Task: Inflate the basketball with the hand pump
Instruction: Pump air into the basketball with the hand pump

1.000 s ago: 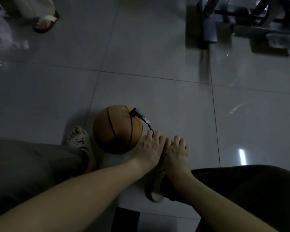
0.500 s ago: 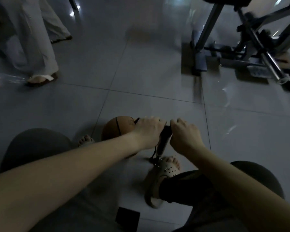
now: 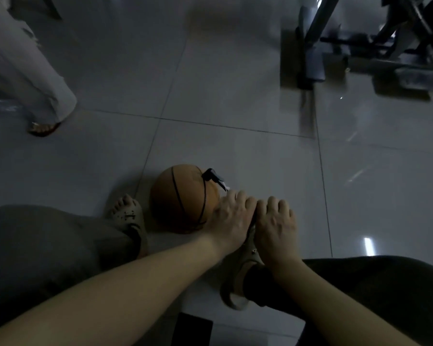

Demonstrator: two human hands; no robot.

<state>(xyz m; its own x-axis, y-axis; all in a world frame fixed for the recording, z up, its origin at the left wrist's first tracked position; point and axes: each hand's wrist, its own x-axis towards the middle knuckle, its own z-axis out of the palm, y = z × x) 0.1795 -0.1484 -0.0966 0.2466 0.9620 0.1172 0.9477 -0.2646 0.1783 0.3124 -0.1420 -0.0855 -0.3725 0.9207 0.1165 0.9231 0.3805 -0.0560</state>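
Grey tiled floor (image 3: 235, 83) throughout; metal exercise frame (image 3: 313, 46) at far right; bystander's pale trouser leg (image 3: 35, 78) at far left. Basketball (image 3: 183, 198) rests on the floor just beside the wearer's left sandal (image 3: 130, 218); black hose connector (image 3: 208, 174) sits on its top. Left hand (image 3: 231, 218) and right hand (image 3: 276, 226) are side by side, touching, with fingers curled down over the hand pump handle, which is hidden beneath them.

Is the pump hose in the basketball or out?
In, it seems: the black hose end sits on top of the basketball, just beyond the left hand. The needle itself is hidden.
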